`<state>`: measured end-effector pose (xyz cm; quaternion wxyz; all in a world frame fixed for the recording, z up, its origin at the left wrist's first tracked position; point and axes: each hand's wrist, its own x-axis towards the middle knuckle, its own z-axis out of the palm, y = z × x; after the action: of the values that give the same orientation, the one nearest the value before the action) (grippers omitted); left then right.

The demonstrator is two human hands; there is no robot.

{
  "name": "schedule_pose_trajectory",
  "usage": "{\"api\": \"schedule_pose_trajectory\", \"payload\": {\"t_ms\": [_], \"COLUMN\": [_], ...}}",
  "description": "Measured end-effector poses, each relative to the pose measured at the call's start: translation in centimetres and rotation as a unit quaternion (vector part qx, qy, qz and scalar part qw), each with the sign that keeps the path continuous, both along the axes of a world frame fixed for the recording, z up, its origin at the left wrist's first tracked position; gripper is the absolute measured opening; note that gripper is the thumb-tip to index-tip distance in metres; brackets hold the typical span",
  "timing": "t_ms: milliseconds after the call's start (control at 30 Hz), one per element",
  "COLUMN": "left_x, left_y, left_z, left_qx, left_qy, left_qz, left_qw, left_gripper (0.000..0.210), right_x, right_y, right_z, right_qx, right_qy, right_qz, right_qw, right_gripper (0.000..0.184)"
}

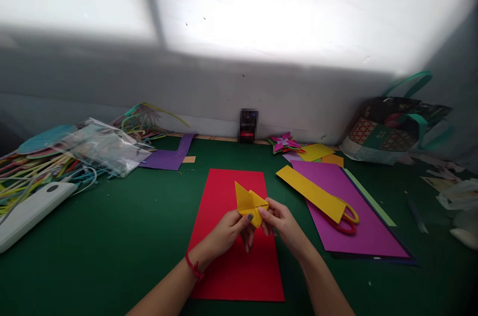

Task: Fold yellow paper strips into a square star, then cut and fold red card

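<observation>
While both hands meet above the red rectangular paper sheet (227, 236) lying on the green table surface (112, 236), the left hand (226, 232) and the right hand (282, 221) each pinch the folded yellow paper piece (249, 202) between thumb and fingertips (its pointed flap tilts up toward the far left). Right of the sheet lies a purple paper sheet (358, 216) carrying a yellow paper strip (309, 191) and red-handled scissors (345, 219), partly covered by the strip.
</observation>
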<state>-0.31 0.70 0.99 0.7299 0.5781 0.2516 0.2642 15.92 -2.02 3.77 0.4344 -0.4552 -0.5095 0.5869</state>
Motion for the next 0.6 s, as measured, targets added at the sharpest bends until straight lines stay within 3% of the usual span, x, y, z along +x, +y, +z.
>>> {"api": "schedule_pose_trajectory", "payload": {"t_ms": [600], "left_x": [-0.1], "left_y": [0.5], "left_z": [-0.9], "left_qx": [0.003], "left_qy": [0.042], "left_qz": [0.062], "left_qw": [0.997], "left_gripper": [0.044], "right_x": [-0.5], "right_y": [0.5], "right_z": [-1.6], "right_qx": [-0.039], "right_qy": [0.009], "right_qz": [0.012], "right_qw": [0.999], "right_gripper": [0.03]}}
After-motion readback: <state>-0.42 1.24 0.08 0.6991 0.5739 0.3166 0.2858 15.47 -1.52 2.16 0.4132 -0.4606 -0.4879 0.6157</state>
